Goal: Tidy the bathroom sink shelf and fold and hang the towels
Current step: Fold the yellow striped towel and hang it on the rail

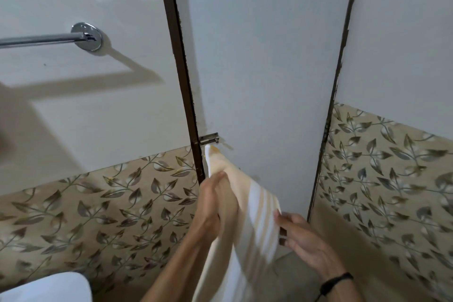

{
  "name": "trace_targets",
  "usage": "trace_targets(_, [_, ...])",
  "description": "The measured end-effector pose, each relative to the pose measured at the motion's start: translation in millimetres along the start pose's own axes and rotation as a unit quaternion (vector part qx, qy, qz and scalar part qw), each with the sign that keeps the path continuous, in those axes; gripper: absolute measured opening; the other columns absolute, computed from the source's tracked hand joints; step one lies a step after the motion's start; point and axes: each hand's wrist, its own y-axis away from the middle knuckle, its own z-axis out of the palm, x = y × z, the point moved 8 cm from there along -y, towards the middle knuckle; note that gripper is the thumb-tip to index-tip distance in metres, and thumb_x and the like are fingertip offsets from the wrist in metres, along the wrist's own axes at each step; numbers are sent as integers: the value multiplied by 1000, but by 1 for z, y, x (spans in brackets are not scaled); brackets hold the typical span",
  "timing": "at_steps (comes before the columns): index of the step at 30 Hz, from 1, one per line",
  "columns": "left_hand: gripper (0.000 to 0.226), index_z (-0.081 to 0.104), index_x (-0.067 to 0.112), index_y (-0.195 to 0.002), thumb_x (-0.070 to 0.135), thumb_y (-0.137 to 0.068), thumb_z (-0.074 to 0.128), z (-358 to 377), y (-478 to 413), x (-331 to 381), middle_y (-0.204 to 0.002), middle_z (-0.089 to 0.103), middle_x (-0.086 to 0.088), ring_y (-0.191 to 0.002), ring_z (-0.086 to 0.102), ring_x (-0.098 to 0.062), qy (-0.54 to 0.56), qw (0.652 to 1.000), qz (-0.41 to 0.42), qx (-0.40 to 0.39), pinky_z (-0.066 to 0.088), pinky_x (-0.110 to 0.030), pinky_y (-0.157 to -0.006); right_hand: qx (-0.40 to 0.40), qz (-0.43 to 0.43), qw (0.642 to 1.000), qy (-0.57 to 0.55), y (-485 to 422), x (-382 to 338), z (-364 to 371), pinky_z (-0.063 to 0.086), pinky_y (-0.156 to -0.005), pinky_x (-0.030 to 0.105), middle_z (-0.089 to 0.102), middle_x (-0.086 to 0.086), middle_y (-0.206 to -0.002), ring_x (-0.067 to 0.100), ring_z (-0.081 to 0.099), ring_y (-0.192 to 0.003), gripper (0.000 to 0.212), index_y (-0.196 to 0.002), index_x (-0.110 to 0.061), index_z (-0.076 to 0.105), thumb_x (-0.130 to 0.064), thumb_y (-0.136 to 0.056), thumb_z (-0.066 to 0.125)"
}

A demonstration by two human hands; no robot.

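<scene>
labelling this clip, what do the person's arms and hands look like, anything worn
Both forearms are bare, no sleeves in view. The right hand has a black band on its wrist with a thin dark cord trailing from it. The left hand shows no rings, watch or glove.

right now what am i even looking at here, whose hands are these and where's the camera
This is one picture from a camera worn on a person's head, looking forward and down, so the two bare hands are the wearer's own. There is no machine. The left hand grips a cream towel with white stripes near its top, and the right hand, with a black wristband, pinches the towel's edge. Behind is a pale door with a slide bolt. On the wall to the left is a chrome towel bar with nothing hanging on its visible part.
</scene>
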Motion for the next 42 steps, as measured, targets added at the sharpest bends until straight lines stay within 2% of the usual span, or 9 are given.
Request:
trace_targets(6, [36,64,21,-126,27,-91,70,-22,-6,8,-112,78,3,-100,74,-15,-192,971,-25,-138,56,-31,-84,46,-154,982,-95,-1,-45,10,53,-93,43,75,20,-111,33,72,-102,24,-105,-9,77,-26,-93,66])
trace_targets(9, [27,69,10,-117,16,-91,71,-38,-2,-9,-100,80,0,-89,76,-13,-185,978,-10,-94,57,-24,-72,116,-236,963,54,3,-71,13,46,-77,32,64,22,-82,41,58,-77,25,-88,-9,66,-28,-102,58])
trace_targets(16, [21,69,17,-117,18,-96,66,-28,-4,3,-101,79,-2,-86,76,-12,-113,986,53,-109,59,-24,-68,201,-318,916,139,17,-112,20,22,-53,27,28,-9,-61,8,26,-55,43,-68,-16,33,-30,-103,52])
trace_targets(20, [38,70,16,-119,20,-82,78,-28,-1,-32,-111,77,-7,-99,74,-22,-185,965,-8,-188,59,-35,-85,176,-308,935,19,13,-118,19,24,-57,31,33,5,-72,16,30,-63,43,-78,2,41,-31,-105,50])
trace_targets(26, [25,72,2,-110,18,-92,70,-21,-16,-21,-99,76,-16,-83,74,-25,-32,994,-9,-106,61,-38,-74,116,-155,979,62,-14,-63,-9,52,-83,35,65,-2,-83,15,61,-80,73,-98,5,64,-67,-85,63])
trace_targets(30, [40,65,3,-123,14,-85,72,-26,-16,-14,-103,75,-15,-86,74,-26,-48,987,-35,-151,62,-39,-75,124,-174,975,-65,-12,-35,-3,45,-76,37,60,14,-79,25,56,-78,63,-82,9,61,-53,-81,71])
trace_targets(33, [36,66,16,-122,0,-90,67,-41,-15,-12,-108,77,-11,-93,75,-28,-120,978,-27,-168,63,-48,-81,122,-185,963,-150,-15,-43,7,51,-78,34,74,4,-88,18,66,-87,31,-85,-14,77,-38,-96,60])
trace_targets(36, [31,67,11,-121,0,-91,67,-55,-24,-10,-106,76,-11,-93,73,-30,-129,983,-4,-130,61,-49,-80,62,-186,978,-71,-21,-44,23,53,-87,33,76,0,-107,15,71,-99,22,-106,-20,73,-35,-97,60])
trace_targets(42, [31,71,12,-116,0,-88,71,-67,-25,-21,-106,78,-12,-93,75,-28,-52,995,-33,-76,62,-46,-81,139,-167,972,-87,-28,-20,32,38,-71,34,53,8,-76,20,47,-74,49,-80,12,56,-31,-84,80])
